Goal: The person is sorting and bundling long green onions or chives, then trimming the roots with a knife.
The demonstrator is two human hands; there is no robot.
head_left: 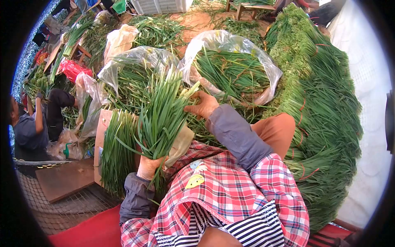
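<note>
My left hand (150,165) is closed around the leafy lower part of a loose bunch of garlic chives (164,117), whose pale stem ends point up and away from me. At the upper right side of this bunch, my right hand (202,105) has its fingers curled, pinching pale chive stems. Just left of the bunch, a second pile of garlic chives (117,150) lies over a wooden board (98,144), leaves hanging toward me. Part of my left hand is hidden by leaves.
Plastic bags (271,76) of loose greens stand ahead. Tied chive bundles (325,115) form a long stack along the right, beside a white sheet (366,82). Another person (31,127) sits at far left. A pale crate (160,5) stands at the back.
</note>
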